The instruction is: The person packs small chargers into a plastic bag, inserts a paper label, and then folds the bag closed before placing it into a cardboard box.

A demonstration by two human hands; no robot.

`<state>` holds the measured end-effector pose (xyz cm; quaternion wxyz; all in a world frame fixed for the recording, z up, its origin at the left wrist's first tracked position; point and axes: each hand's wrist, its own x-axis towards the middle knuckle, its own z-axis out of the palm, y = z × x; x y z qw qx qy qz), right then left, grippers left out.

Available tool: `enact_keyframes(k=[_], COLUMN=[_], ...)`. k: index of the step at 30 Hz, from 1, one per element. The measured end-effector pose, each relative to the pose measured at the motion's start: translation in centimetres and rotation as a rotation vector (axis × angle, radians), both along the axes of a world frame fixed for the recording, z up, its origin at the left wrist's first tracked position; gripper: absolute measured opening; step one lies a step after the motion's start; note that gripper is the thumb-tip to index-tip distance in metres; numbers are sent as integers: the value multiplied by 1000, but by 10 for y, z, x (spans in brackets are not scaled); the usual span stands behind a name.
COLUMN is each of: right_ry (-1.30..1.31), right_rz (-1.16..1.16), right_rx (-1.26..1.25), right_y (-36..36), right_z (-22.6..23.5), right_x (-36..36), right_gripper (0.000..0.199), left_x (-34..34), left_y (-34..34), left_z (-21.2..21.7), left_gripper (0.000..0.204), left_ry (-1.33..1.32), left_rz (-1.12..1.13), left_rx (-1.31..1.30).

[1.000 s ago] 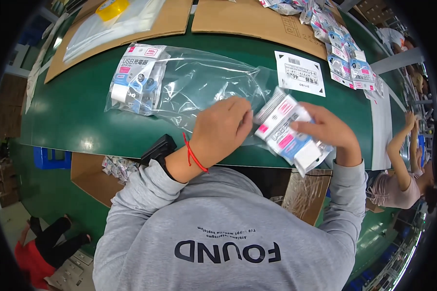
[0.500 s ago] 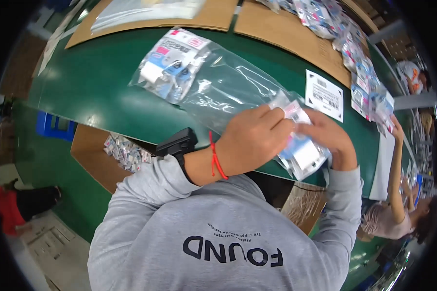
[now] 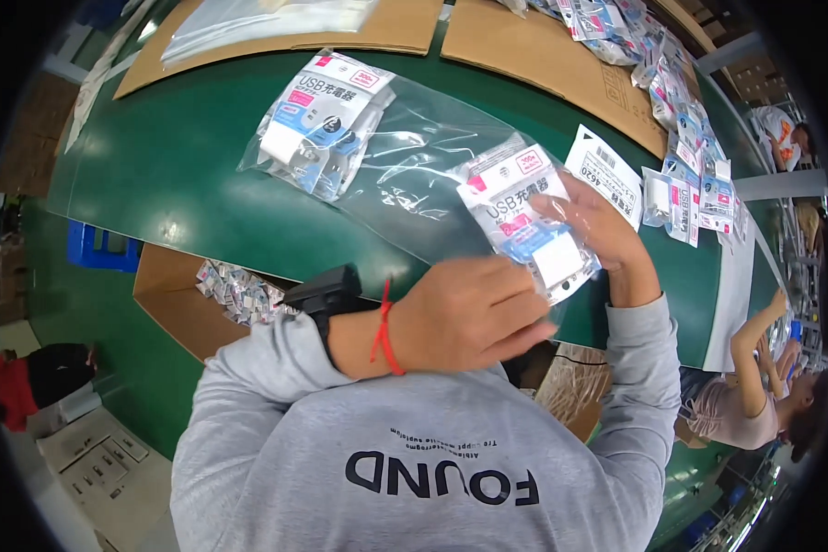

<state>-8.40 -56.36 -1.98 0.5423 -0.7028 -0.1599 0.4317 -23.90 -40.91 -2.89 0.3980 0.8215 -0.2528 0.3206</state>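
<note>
Between pinched right fingers (image 3: 566, 213), white-blue packet (image 3: 523, 230)

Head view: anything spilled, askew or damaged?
Nothing visibly spilled or damaged. Slightly untidy: the small packs at upper right lie jumbled, some past the edge of the cardboard. The white sheet sits at a slant, partly hidden behind the right hand.

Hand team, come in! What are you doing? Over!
Right hand: grip on shiny white-and-blue plastic packet. Left hand: near its lower edge, contact unclear. Clear plastic bag: matching packets inside left end. White rectangular paper label: partly behind right hand.
</note>
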Motion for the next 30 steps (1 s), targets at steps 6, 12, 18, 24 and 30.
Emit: enact_keyframes(k=[6,12,18,24,30], right_ry=[104,110,41,-763,-269], right_rz=[117,63,-103,-47,-101], right_rx=[-33,33,121,59,-98], right_y=[9,37,56,63,64], right_z=[3,-6,-24,-60,-18], right_x=[4,8,-12,-20,-25], right_gripper=[52,49,47,51,50], left_x=[-27,-12,0,-1,3], left_y=[2,-32,-46,-64,-62], left_z=[-15,-37,-46,-71,-69], left_gripper=[35,55,41,36,33], left_ry=[1515,1540,1498,1399,1378], left_rz=[-520,-568,-640,-644,-693], left_rx=[-711,-1338,-1343,-1341,-1237])
